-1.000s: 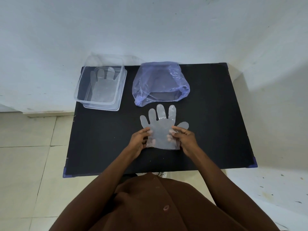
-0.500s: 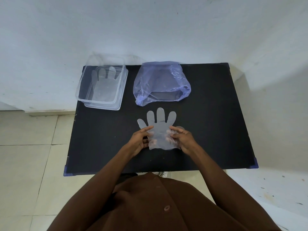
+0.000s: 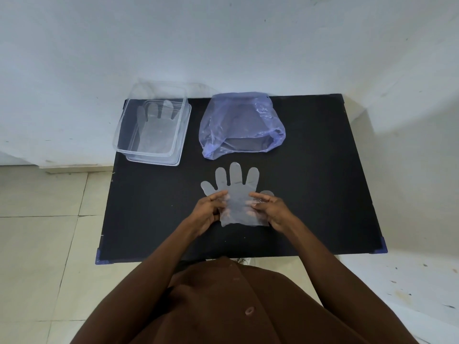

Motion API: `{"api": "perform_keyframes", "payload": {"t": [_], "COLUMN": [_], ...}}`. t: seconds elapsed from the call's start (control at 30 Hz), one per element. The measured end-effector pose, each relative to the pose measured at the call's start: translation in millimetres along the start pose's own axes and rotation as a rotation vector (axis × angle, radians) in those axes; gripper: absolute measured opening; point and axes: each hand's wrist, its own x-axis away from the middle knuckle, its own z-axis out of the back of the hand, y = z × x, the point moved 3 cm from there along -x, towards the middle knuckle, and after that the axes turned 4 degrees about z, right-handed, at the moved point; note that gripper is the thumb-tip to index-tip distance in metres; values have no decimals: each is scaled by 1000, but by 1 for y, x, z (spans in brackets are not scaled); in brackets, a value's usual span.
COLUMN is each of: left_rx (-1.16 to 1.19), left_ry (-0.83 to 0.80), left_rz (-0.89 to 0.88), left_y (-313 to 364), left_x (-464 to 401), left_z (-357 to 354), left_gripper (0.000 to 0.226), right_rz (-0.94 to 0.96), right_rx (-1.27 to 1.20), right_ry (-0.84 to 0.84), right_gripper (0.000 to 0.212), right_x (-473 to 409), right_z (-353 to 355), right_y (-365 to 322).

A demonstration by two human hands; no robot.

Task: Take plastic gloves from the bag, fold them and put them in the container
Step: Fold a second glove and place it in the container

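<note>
A clear plastic glove [image 3: 238, 192] lies spread on the black table [image 3: 154, 209], fingers pointing away from me. My left hand [image 3: 210, 211] pinches its left edge near the palm. On the other side, my right hand [image 3: 269, 209] pinches the right edge, and the glove's thumb tip peeks out behind it. The blue plastic bag [image 3: 241, 125] sits just beyond the glove, its mouth open toward me. At the table's far left corner stands the clear container [image 3: 124, 137], with another glove [image 3: 155, 130] lying flat inside it.
A white wall rises directly behind the table. Tiled floor shows to the left and a paint-speckled white floor to the right. The container overhangs the table's left edge slightly. My brown garment fills the bottom of the view.
The glove has shifted slightly left and been drawn in between my hands. Its thumb, spread out to the right a second ago, is now mostly hidden behind my right hand.
</note>
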Motion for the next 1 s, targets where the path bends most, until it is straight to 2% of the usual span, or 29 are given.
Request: {"api": "perform_keyframes", "payload": {"t": [0.13,0.27,0.43,0.7,1.0], "left_rx": [-31,-69,-137,-229,-417], "left_ry": [6,-25,-71,-62,24], "left_rz": [-32,-87,-222,-445,-644], "left_y": [9,29,64,134,212], "left_x": [4,11,21,45,58], "left_z": [-1,3,16,48,102], "left_gripper": [50,55,62,68,69], "right_rz": [56,217,376,603,746], "right_rx": [59,192,263,326,460], "right_ry": [-29,-33,36,104,110], "right_gripper": [33,33,32,30,35], "right_x": [-5,-4,-3,0,-14], "right_z": [-3,-13,-39,-104,-193], "right_y": [-3,-16,-42,-99,-145]}}
